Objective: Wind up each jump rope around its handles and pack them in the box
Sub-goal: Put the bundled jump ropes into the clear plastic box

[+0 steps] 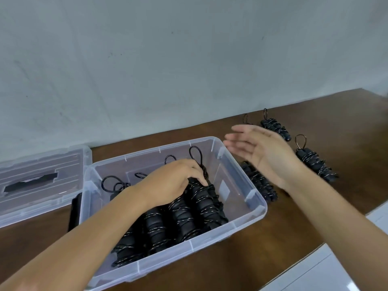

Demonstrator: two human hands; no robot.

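Left fingers (195, 175) apparently press wound ropes (201, 202); right fingers (237, 139) spread, empty.

The box (247, 185) was clear, smooth plastic with a slight gloss, as was its lid (42, 179). The wound jump ropes (201, 202) looked matt black with pale flecks. The table (315, 217) was dark brown wood, smooth. The wall (147, 59) looked matt, scuffed.

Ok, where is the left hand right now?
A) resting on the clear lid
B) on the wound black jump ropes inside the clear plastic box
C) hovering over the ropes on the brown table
B: the left hand presses on the wound black jump ropes inside the clear plastic box.
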